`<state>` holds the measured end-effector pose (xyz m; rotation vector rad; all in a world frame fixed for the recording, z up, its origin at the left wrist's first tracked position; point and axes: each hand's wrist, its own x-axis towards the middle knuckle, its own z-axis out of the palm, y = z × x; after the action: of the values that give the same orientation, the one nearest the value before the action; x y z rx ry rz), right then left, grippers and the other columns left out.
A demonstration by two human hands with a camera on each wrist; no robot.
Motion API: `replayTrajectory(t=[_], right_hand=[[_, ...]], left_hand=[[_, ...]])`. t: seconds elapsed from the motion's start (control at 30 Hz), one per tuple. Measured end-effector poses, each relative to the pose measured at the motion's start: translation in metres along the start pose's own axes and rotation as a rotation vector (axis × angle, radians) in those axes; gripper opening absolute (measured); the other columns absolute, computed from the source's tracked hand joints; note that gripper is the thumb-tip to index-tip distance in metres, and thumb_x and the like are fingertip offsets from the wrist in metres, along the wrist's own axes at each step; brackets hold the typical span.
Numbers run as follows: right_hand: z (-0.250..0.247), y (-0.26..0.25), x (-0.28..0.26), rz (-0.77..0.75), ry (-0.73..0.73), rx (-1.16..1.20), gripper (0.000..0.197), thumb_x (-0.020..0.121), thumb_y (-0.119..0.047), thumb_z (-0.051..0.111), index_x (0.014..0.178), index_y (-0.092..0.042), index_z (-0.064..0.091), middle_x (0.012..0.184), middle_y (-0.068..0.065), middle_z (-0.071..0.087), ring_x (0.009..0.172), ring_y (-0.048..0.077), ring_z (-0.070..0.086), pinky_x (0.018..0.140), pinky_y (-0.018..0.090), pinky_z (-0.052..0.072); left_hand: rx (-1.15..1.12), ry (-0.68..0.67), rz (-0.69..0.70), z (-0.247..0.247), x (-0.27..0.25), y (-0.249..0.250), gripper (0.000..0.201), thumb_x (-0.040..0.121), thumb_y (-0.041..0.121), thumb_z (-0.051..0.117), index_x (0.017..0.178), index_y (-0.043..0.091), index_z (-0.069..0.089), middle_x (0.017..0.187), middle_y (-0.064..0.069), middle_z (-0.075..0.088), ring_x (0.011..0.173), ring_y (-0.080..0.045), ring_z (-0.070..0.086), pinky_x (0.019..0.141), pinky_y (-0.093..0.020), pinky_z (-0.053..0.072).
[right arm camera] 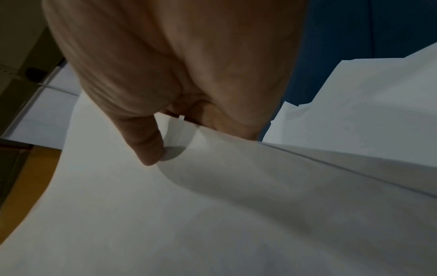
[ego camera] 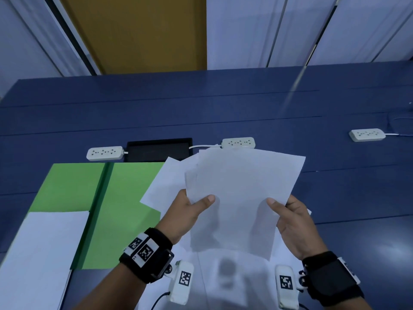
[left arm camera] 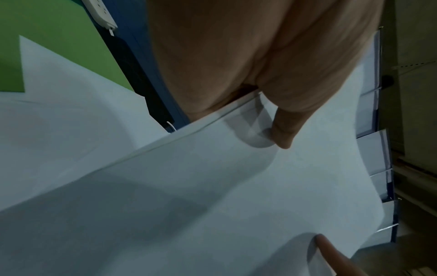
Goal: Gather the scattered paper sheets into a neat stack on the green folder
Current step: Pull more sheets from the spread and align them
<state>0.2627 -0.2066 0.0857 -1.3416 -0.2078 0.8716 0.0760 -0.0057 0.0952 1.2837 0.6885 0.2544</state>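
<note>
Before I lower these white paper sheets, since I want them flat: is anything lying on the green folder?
Yes. One white sheet lies over the open green folder's near-left panel. The right panel is bare, though the held sheets gripped by the left hand and right hand overlap its far-right corner.

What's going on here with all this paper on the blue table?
A person is gathering loose white paper sheets into a bundle, gripping it with the left hand and right hand above the blue table. The sheets are fanned unevenly. The open green folder lies to the left, with a white sheet on its near left part.
</note>
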Motion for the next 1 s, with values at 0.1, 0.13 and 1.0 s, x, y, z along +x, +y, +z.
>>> replayTrajectory(t=[0.1, 0.13, 1.0], right_hand=[[0.005, -0.003, -0.001, -0.043, -0.004, -0.029, 0.037, 0.094, -0.014, 0.064, 0.128, -0.001, 0.069, 0.128, 0.015, 0.074, 0.122, 0.034, 0.069, 0.107, 0.049, 0.054], [0.007, -0.005, -0.002, -0.065, -0.007, -0.036, 0.037, 0.095, -0.014, 0.064, 0.129, -0.002, 0.069, 0.128, 0.015, 0.074, 0.122, 0.033, 0.07, 0.107, 0.047, 0.055], [0.032, -0.017, -0.003, -0.179, 0.039, -0.228, 0.018, 0.103, -0.012, 0.066, 0.114, -0.015, 0.079, 0.113, 0.004, 0.08, 0.112, 0.022, 0.074, 0.1, 0.039, 0.056]], left_hand=[[0.006, 0.021, 0.029, 0.004, 0.001, 0.002, 0.026, 0.101, 0.014, 0.066, 0.126, 0.014, 0.07, 0.122, -0.005, 0.076, 0.117, -0.025, 0.071, 0.107, -0.052, 0.052], [0.006, 0.028, 0.041, 0.005, 0.001, 0.004, 0.025, 0.1, 0.014, 0.067, 0.125, 0.014, 0.07, 0.122, -0.005, 0.076, 0.116, -0.024, 0.071, 0.106, -0.051, 0.052], [0.088, 0.052, 0.181, 0.01, 0.005, 0.02, 0.017, 0.1, 0.008, 0.065, 0.111, 0.015, 0.076, 0.108, 0.001, 0.08, 0.103, -0.015, 0.075, 0.085, -0.023, 0.055]])
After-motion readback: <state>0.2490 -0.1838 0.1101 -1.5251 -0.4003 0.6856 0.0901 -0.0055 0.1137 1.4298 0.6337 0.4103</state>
